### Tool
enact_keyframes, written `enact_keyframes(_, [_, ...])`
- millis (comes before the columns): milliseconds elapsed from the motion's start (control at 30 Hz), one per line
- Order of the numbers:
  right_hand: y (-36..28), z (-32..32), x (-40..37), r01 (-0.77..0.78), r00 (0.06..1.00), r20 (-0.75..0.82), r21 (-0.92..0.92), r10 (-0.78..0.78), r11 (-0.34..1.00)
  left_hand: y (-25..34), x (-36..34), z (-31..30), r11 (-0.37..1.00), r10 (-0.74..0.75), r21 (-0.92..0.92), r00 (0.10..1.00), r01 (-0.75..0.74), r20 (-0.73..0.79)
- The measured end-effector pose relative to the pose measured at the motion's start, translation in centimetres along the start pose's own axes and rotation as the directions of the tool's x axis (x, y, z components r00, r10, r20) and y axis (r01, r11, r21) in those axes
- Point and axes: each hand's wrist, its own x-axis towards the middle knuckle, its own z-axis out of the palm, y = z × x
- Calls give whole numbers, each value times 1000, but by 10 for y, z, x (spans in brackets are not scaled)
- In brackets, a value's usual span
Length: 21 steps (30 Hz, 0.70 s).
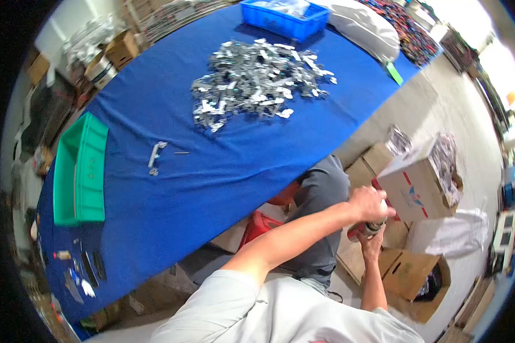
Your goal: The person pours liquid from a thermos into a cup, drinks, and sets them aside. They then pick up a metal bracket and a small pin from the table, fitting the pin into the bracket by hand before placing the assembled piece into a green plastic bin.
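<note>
Off the table's right side, above my lap, both hands meet at a small bottle-like item. My left hand is closed over its top, where a bit of white shows. Lower down, my right hand is wrapped round its body, which looks reddish and dark. The item is partly hidden by my fingers. On the blue cloth of the table lie a large pile of metal parts, a single metal part and a thin pin.
A green bin stands at the table's left, with small tools below it. At the back is a blue bin. Cardboard boxes and a white sack stand right of my hands. A red stool shows under the table edge.
</note>
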Motion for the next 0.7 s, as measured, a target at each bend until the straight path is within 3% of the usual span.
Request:
enact_keyframes(33, [1, -5, -3, -54, 998, -34, -16, 54, 998, 6, -2, 10, 1000, 24, -13, 999, -24, 36])
enact_keyframes(67, [7, -8, -7, -73, 995, -75, -27, 71, 997, -11, 6, 21, 964, 133, -223, 987, -149, -85])
enact_keyframes(100, [9, -4, -3, -83, 989, -119, 17, 85, 996, -7, 4, 11, 922, 47, -384, 998, -57, -36])
enact_keyframes(133, [10, -13, 0, -48, 991, -123, -5, 47, 999, 0, 1, 3, 926, 16, -377, 1000, -23, -22])
enact_keyframes(233, [-3, -54, 16, -4, 990, -141, -152, -17, 988, -8, 16, 16, 893, 198, -405, 979, -196, -38])
enact_keyframes(433, [-67, -102, 40, 134, 978, -82, -456, -191, 880, 1, 17, 9, 904, 228, -373, 974, -208, 10])
enact_keyframes(700, [-116, -122, 53, 275, 930, 62, -773, -363, 572, -4, 23, 19, 937, 238, -259, 971, -237, -24])
